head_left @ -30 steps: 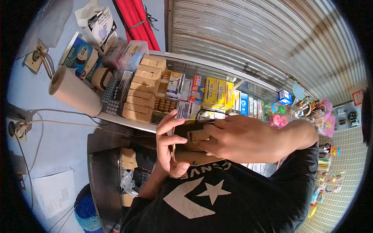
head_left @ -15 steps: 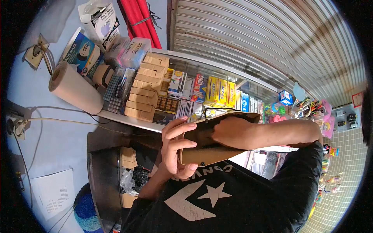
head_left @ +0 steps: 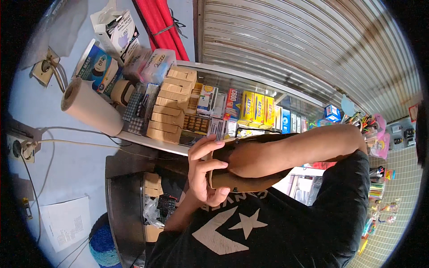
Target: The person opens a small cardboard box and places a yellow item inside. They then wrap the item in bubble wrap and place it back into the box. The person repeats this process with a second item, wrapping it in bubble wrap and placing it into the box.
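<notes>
The brown bag [head_left: 254, 183], open-mouthed and paper-like, is held in front of the black shirt [head_left: 286, 228], just beside the front edge of the glass counter [head_left: 165, 147]. The left hand [head_left: 205, 169] grips its left end with the fingers spread, thumb on the near side and the other fingertips over the opposite side. The right hand [head_left: 239, 161] reaches inside between the two walls; its fingers are hidden, so whether they are closed on anything cannot be told. The right forearm [head_left: 304, 145] fills much of the opening.

The likeliest trouble seems a tear or a lasting crease: the walls look thin, and a hard sideways push from the hidden fingers could split a seam or bow one side. Because the visible support comes from the left hand at one end, a strong pull by the right arm could also drag the bag out of that grip or twist it. The small dark fitting [head_left: 223, 190] on the near rim might catch skin if the arm slides along it. The counter's closeness is another risk: a sudden swing could knock the yellow boxes [head_left: 257, 109], while a leftward jerk might topple the folded brown cartons [head_left: 167, 117] standing in a row.
</notes>
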Action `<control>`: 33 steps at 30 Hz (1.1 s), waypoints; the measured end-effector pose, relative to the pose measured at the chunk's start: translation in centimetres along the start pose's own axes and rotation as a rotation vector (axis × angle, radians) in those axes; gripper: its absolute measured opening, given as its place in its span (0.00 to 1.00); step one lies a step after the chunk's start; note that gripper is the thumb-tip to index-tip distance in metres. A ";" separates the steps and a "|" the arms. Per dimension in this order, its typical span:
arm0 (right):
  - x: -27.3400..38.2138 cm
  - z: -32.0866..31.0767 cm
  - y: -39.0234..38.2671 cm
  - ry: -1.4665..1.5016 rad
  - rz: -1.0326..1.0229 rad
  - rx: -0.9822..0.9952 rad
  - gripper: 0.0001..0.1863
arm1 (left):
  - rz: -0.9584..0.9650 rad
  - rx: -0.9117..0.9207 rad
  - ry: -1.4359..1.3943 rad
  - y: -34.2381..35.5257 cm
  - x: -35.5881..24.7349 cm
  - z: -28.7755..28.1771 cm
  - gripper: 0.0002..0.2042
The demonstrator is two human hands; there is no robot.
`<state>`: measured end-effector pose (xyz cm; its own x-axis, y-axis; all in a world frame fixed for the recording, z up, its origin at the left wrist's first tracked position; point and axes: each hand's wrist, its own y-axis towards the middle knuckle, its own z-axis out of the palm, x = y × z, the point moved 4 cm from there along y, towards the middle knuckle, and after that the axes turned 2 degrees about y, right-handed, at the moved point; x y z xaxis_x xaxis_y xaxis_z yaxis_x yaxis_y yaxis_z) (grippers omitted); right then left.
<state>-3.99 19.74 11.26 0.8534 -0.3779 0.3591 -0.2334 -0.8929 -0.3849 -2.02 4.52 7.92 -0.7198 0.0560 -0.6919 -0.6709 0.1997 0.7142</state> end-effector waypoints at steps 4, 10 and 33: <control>-0.5 -0.4 -0.3 0.133 0.126 0.190 0.11 | 0.010 -0.012 -0.029 0.1 0.3 0.3 0.23; 0.9 -8.4 -2.0 0.350 -0.040 0.239 0.11 | -0.017 -0.004 0.001 0.1 0.5 -0.1 0.23; -26.2 2.9 11.5 0.198 0.392 -1.005 0.38 | -0.208 -0.035 0.088 -0.5 -0.8 0.9 0.29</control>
<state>-27.67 20.10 -5.01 0.5679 -0.6313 0.5281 -0.8224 -0.4605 0.3340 -0.97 5.28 8.00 -0.5772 -0.0686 -0.8137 -0.8111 0.1635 0.5616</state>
